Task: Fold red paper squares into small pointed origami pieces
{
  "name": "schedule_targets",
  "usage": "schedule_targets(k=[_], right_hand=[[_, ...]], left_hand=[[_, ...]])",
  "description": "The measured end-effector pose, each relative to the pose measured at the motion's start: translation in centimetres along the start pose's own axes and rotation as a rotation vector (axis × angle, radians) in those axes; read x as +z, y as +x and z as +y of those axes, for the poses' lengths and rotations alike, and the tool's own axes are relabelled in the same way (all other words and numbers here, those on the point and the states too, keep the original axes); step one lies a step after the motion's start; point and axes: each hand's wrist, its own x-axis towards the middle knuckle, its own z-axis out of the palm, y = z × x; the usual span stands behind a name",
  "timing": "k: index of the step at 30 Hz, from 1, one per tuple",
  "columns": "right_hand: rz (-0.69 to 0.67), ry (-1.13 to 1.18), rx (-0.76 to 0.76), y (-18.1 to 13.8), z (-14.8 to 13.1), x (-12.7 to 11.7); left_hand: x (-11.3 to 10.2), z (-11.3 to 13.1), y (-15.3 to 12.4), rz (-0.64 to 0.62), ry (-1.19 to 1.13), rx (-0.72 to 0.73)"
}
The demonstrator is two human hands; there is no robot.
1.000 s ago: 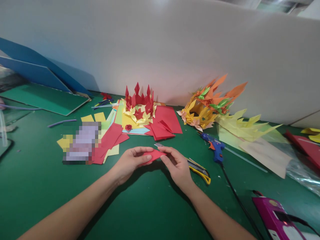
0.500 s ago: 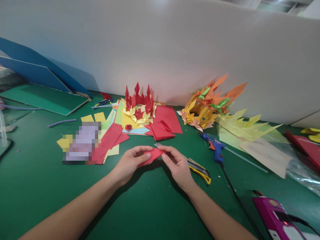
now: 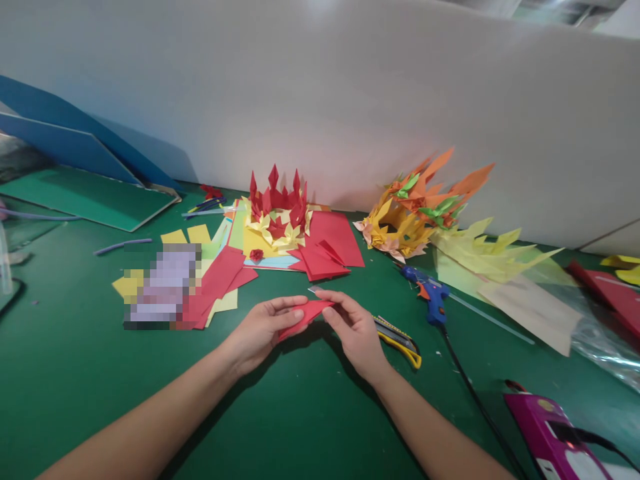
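Note:
A folded piece of red paper (image 3: 305, 316) is held between my two hands above the green table. My left hand (image 3: 263, 328) is closed on its left part, thumb on top and fingers behind. With thumb and fingertips my right hand (image 3: 354, 328) pinches the right end of the same paper. Just behind the paper, near the right fingertips, a small pale blade tip (image 3: 313, 289) shows; what it belongs to is hidden. A yellow and black utility knife (image 3: 399, 340) lies right beside my right hand, partly covered by it.
Beyond my hands, a red and yellow paper crown (image 3: 277, 213) stands on coloured sheets. An orange crown (image 3: 400, 220), a blue glue gun (image 3: 431, 293) and a purple box (image 3: 550, 427) are at right. Red strips (image 3: 215, 283) and a blurred phone-shaped object (image 3: 167, 283) lie left.
The red paper has tilted slightly, its right end raised and its left part lower. Both hands keep their hold and have hardly moved.

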Motion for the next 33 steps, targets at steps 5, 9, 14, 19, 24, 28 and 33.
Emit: schedule_targets(k=[5,9,14,19,24,28,33], right_hand=[[-0.008,-0.011,-0.011,0.00,-0.10,-0.04],[-0.029,-0.005,0.010,-0.06,-0.28,-0.08],[-0.042,-0.001,0.029,-0.05,-0.22,-0.15],[0.006,-0.109,-0.059,-0.03,0.02,0.01],[0.036,-0.252,-0.205,-0.26,-0.27,0.30],[0.063,-0.307,-0.252,-0.40,-0.49,0.40],[0.030,-0.337,-0.292,-0.36,-0.59,0.48]], left_hand=[[0.06,-0.03,-0.09,-0.030,-0.030,-0.047],[0.00,-0.06,-0.02,-0.044,-0.033,-0.062],[-0.04,-0.36,0.05,-0.035,0.046,0.060],[0.42,-0.51,-0.23,0.020,0.281,0.284],[0.87,-0.54,-0.50,0.028,0.392,0.353],[0.75,-0.74,-0.46,0.045,0.437,0.380],[0.71,-0.92,-0.58,0.049,0.483,0.392]])
